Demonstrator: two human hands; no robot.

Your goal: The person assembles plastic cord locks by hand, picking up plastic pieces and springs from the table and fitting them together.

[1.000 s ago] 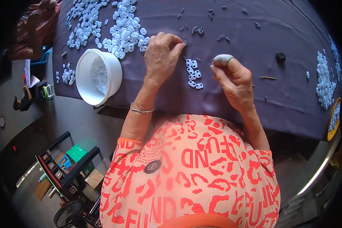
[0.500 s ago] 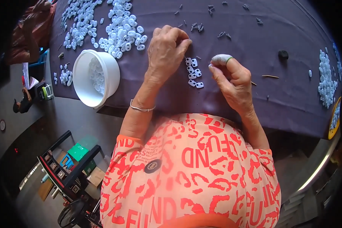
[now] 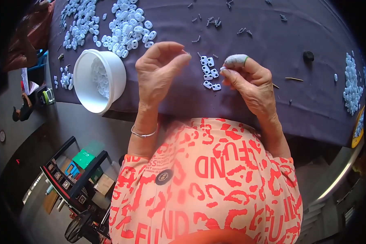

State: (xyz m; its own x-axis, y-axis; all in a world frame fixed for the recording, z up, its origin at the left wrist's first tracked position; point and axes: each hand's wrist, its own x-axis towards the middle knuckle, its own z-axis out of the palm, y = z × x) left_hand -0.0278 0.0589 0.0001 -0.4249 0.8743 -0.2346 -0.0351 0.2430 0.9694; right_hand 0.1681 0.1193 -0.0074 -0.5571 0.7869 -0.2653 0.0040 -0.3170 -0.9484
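My left hand (image 3: 159, 67) hovers over the dark cloth with thumb and forefinger pinched. A tiny thing at its fingertips looks like a small spring. My right hand (image 3: 251, 83) grips a small white plastic piece (image 3: 223, 69) between thumb and fingers, most of it hidden. One finger of that hand wears a white wrap (image 3: 236, 61) with a green band. Between the hands lie several white cord locks (image 3: 208, 70) in a loose double row. Small dark springs (image 3: 214, 21) lie scattered beyond them, and a single spring (image 3: 196, 39) is near my left fingertips.
A white tub (image 3: 120, 79) with translucent pieces tilts at the left table edge. Behind it spread heaps of white two-holed plastic parts (image 3: 128, 26). At right are a black lump (image 3: 308, 56), a thin stick (image 3: 294, 79), and a pile of pale pieces (image 3: 352, 89) near a yellow-rimmed tray (image 3: 357, 140).
My left hand has drawn back to the left, away from the springs, its fingertips still pinched. The right hand keeps its pinch near the cord locks. The view has shifted slightly.
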